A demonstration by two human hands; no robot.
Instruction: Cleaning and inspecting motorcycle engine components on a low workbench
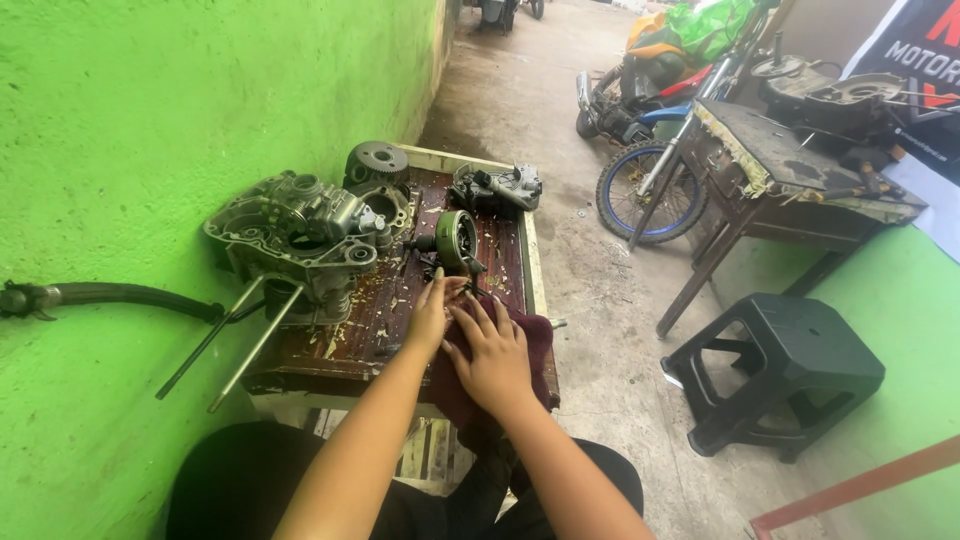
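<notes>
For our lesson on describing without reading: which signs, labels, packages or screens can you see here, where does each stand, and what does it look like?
Banner: top right corner, hanging behind the cluttered wooden workbench; dark blue-black sheet with large white and red lettering, cut off by the picture's edge.
No packages, labels or screens can be made out elsewhere, including on the low wooden table by the hands.

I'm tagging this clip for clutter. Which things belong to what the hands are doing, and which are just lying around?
In hand:
left hand and right hand, both on the dark red rag
round metal part just beyond the fingers

Lying about:
engine casing
gear wheel
small engine part
black stool
motorbike
</notes>
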